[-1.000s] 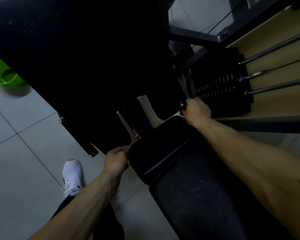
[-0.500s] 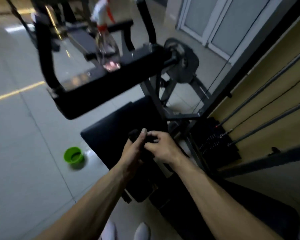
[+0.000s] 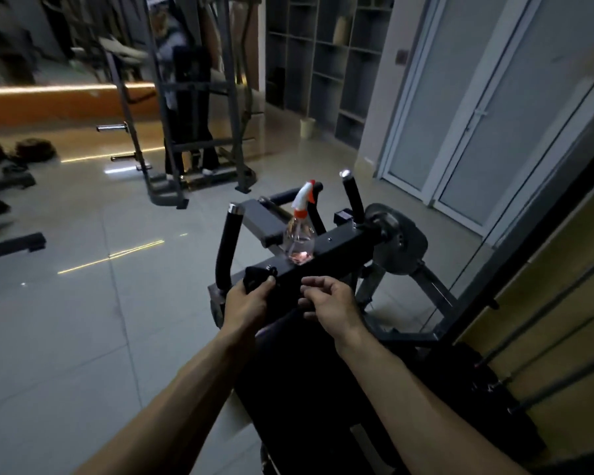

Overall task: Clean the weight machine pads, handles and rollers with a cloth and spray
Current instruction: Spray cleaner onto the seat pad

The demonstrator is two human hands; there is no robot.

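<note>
A black weight machine stands in front of me, with a flat crossbar (image 3: 340, 248) and two upright foam handles, one on the left (image 3: 227, 248) and one on the right (image 3: 354, 200). A clear spray bottle (image 3: 299, 234) with a white and orange trigger head stands upright on the crossbar. My left hand (image 3: 246, 301) grips a dark cloth (image 3: 256, 281) at the crossbar's near left end. My right hand (image 3: 326, 303) hovers just right of it, fingers loosely curled and apart, holding nothing. The black seat pad (image 3: 306, 389) lies below my forearms.
The weight stack (image 3: 487, 382) and its guide rods are at the right, against a yellow wall. A grey rack (image 3: 189, 132) with a person behind it stands further back. Shelving and glass doors fill the back right. Tiled floor spreads to the left.
My view has risen from the seat and floor to the crossbar and room. Both hands have left the lower frame and come together; the left now holds the cloth at the crossbar.
</note>
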